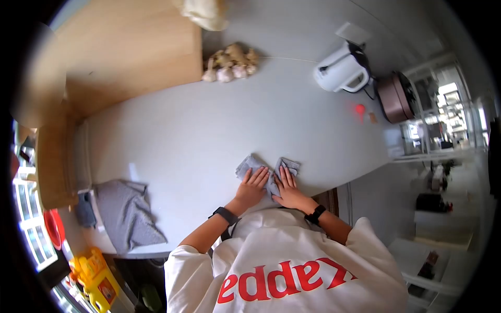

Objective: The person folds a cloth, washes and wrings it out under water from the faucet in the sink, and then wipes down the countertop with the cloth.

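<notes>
A folded grey cloth [252, 160] lies on the pale countertop [198, 130] near its front edge, directly before my body. My left hand [251, 189] rests flat on the cloth's left part, fingers stretched forward. Beside it, my right hand [288, 192] lies flat on the right part, fingers extended and slightly apart. Both palms cover some of the cloth, so I cannot tell whether it is one piece or two. A dark band circles each wrist.
A larger grey towel [128, 214] drapes the counter's left front edge. Garlic bulbs [225, 73] and ginger [237, 53] sit at the back beside a wooden cabinet [135, 57]. A white kettle [339, 70] and a brownish-pink appliance [395, 96] stand at back right.
</notes>
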`<action>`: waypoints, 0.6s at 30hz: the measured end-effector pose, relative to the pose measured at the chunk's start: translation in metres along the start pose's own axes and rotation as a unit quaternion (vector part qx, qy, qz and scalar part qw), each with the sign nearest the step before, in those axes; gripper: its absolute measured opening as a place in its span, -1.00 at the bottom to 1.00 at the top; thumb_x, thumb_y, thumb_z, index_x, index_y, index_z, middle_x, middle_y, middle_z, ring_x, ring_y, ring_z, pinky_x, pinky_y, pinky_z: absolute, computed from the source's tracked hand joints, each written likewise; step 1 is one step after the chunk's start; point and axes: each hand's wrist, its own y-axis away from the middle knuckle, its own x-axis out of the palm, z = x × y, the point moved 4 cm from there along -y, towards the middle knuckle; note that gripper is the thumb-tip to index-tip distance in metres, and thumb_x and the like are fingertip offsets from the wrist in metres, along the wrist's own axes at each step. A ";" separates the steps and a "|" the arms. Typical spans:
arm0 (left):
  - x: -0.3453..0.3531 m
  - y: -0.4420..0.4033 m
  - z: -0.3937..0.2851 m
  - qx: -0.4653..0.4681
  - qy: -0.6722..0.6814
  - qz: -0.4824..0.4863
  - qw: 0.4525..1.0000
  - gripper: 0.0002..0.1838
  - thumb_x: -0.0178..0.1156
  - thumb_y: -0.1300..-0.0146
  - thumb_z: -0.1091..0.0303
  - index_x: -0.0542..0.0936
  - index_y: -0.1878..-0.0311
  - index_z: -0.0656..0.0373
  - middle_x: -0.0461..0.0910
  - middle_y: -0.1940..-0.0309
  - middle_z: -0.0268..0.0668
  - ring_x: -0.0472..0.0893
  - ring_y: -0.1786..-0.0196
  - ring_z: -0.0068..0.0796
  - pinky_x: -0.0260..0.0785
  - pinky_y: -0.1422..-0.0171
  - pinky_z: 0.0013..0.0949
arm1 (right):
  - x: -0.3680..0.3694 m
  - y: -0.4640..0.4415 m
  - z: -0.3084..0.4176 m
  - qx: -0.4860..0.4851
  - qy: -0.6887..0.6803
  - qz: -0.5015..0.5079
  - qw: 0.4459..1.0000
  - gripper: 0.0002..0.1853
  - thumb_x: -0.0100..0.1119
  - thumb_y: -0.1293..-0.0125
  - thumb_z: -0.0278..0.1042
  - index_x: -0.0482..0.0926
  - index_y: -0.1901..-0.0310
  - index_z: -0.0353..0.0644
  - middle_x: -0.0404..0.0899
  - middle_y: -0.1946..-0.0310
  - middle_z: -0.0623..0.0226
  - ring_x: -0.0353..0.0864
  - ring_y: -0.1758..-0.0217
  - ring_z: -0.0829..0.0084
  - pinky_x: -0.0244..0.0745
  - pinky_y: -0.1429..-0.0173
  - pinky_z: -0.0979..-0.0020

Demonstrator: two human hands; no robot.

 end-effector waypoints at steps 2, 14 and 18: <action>-0.014 0.033 0.025 -0.056 0.001 0.007 0.998 -0.35 0.01 -0.20 0.15 0.17 -0.32 0.22 0.06 -0.38 -0.22 0.00 -0.44 -0.33 -0.24 -0.45 -0.05 | -0.002 -0.028 0.034 -0.054 0.022 0.010 0.998 -0.13 0.14 -0.11 -0.02 -0.03 -0.35 -0.26 -0.40 -0.38 -0.18 -0.46 -0.45 -0.13 -0.34 -0.40 -0.08; -0.071 0.194 0.074 -0.421 -0.066 -0.114 0.897 -0.34 0.01 -0.20 0.14 0.16 -0.33 0.23 0.09 -0.37 -0.19 0.03 -0.43 -0.29 -0.27 -0.43 -0.01 | 0.014 -0.149 0.210 -0.361 0.096 0.096 0.923 -0.11 0.20 -0.06 0.00 0.00 -0.37 -0.13 -0.41 -0.40 -0.13 -0.49 -0.46 -0.07 -0.41 -0.42 -0.06; -0.070 0.189 0.081 -0.445 -0.036 -0.145 0.883 -0.34 -0.05 -0.20 0.14 0.15 -0.32 0.27 0.05 -0.37 -0.16 -0.01 -0.44 -0.26 -0.32 -0.44 -0.01 | 0.014 -0.167 0.210 -0.357 0.045 0.170 0.918 -0.09 0.18 -0.04 0.01 -0.04 -0.38 -0.07 -0.45 -0.42 0.00 -0.53 -0.48 0.04 -0.50 -0.43 0.01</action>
